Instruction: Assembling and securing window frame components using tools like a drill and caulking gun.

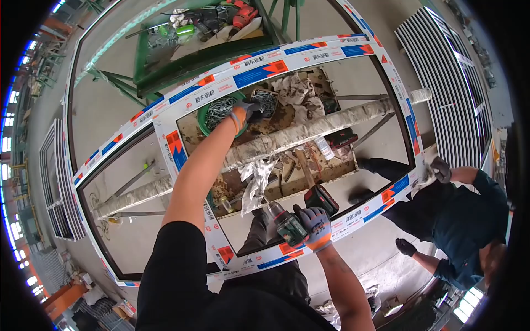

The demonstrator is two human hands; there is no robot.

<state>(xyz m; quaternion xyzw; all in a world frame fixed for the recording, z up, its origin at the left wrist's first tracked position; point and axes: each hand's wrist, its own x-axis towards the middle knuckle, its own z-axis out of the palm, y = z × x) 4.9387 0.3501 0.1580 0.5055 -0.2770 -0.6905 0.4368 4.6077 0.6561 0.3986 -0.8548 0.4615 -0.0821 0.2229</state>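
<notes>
My right hand [314,223], in a grey glove with an orange cuff, grips a green and black cordless drill [291,229] above the frame's near edge. Its battery points to the far right and its chuck to the far left. My left arm reaches through the window-like frame [259,66], which is wrapped in white, blue and orange film. Down in the tray, my gloved left hand [248,112] has its fingers bunched at a box of screws [265,102], beside a green bowl of screws [220,113]. What those fingers hold, if anything, is hidden.
A wrapped support bar [309,132] crosses under the frame, over the cluttered tray [287,190]. Beyond stands a green tool cart [193,69]. At right, a co-worker's gloved hand [440,169] is at the frame's edge; behind it lean stacked frames [447,77].
</notes>
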